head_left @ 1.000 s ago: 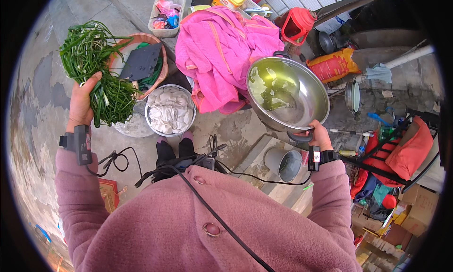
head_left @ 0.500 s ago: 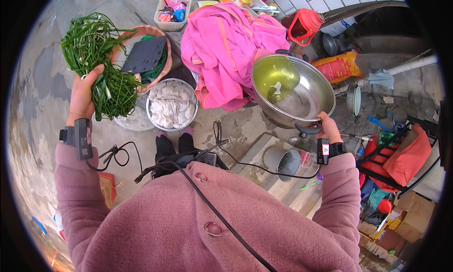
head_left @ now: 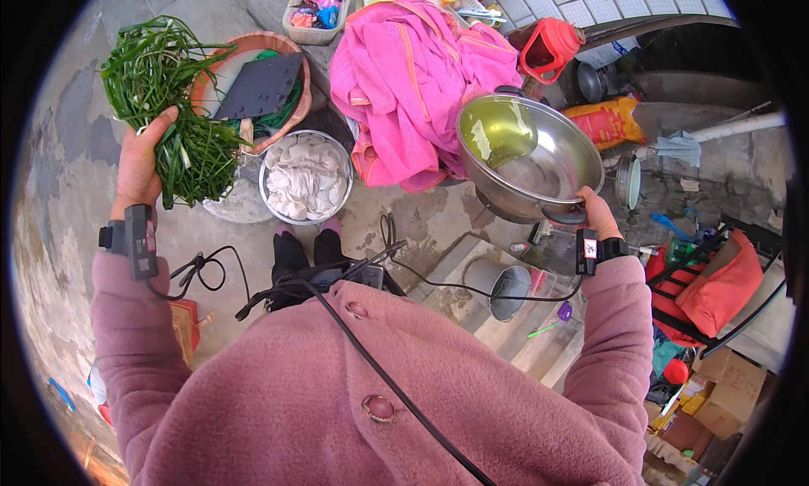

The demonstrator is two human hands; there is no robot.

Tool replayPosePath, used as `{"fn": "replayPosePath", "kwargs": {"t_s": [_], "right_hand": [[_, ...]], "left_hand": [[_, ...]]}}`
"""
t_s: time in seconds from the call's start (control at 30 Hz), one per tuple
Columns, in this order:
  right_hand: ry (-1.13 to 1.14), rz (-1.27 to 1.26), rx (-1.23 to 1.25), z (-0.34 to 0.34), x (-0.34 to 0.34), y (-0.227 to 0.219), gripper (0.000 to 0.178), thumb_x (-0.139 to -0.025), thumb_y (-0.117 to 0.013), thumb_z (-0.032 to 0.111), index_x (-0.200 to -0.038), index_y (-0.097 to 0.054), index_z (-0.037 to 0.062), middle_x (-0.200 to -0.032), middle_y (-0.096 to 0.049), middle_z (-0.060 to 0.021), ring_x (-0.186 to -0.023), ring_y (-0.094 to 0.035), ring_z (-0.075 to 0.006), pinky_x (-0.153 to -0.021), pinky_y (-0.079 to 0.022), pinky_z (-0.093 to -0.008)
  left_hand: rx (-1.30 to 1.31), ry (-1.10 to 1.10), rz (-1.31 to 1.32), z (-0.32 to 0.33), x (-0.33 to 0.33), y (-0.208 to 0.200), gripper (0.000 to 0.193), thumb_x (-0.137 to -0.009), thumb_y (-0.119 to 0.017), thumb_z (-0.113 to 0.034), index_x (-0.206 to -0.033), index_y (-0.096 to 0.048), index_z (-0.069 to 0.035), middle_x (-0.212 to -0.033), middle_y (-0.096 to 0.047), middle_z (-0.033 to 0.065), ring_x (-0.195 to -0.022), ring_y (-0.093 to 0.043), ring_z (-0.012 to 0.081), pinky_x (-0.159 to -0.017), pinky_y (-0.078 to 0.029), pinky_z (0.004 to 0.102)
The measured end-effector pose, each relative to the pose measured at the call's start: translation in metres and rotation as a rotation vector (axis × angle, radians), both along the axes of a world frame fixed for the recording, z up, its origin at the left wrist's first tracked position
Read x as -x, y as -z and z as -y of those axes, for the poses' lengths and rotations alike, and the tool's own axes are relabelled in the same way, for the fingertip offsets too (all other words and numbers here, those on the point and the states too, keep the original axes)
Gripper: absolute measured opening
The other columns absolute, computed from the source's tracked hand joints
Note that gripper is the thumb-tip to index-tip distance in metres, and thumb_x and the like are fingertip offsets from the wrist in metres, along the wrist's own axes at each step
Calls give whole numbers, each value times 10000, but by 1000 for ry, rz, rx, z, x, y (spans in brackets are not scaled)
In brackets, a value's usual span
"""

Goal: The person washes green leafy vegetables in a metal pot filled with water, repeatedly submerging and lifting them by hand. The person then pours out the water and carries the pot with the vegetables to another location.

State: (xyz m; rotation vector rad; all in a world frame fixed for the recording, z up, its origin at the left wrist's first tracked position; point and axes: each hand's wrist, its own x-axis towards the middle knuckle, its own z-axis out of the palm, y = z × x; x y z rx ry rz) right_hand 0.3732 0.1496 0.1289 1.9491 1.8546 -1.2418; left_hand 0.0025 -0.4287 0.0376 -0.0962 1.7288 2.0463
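Note:
At the upper left, a large bunch of long green leafy stalks [head_left: 181, 107], looking like Chinese chives or scallions, is gripped in my left hand [head_left: 141, 161]. My thumb lies across the stalks. On the right, my right hand [head_left: 597, 212] is closed on the side handle of a steel pot [head_left: 552, 191]. The pot tilts so its inside shows, with a yellow-green reflection or liquid, I cannot tell which, and a pale patch on one side. Beside the greens, a round orange-brown basin [head_left: 299, 107] holds a dark flat board [head_left: 259, 85] and something green.
A white basin [head_left: 266, 201] of crumpled white cloth stands before my feet. Pink cloth [head_left: 413, 90] is heaped between basin and pot. A grey bucket [head_left: 506, 292] sits on a step. Black cables [head_left: 421, 275] hang across my front. A black-framed chair [head_left: 716, 288] stands at right.
Both hands have shifted slightly outward, still holding the greens and the pot. The pot has moved a little to the right. The whole view has shifted slightly.

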Motion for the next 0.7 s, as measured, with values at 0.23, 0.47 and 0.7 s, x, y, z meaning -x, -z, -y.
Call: {"fn": "replayPosePath", "kwargs": {"t_s": [0.23, 0.47, 0.7], "right_hand": [[49, -85, 49, -27, 9, 7, 341, -829, -501, 266, -953, -528, -51, -885, -601, -169, -706, -634, -320, -639, -542, -426], [-13, -62, 14, -46, 25, 6, 306, -828, -497, 255, -930, -525, -32, -854, -580, -159, -705, -620, -306, -632, -546, -467], [-193, 26, -59, -38, 54, -5, 309, -824, -498, 268, -845, -622, -14, -810, -632, -84, -726, -625, -218, -611, -479, -328]], "left_hand": [[-21, -24, -4, 8, 4, 12, 379, -859, -623, -97, -1213, -521, -13, -1073, -607, 44, -908, -604, 139, -795, -498, 279], [-26, -63, 10, 12, 5, 21, 360, -855, -623, -83, -1196, -537, -11, -1054, -625, 53, -893, -617, 147, -785, -503, 275], [-18, -95, 15, 15, 3, 23, 383, -856, -622, -94, -1216, -520, -12, -1078, -614, 50, -909, -610, 140, -789, -501, 274]]}}
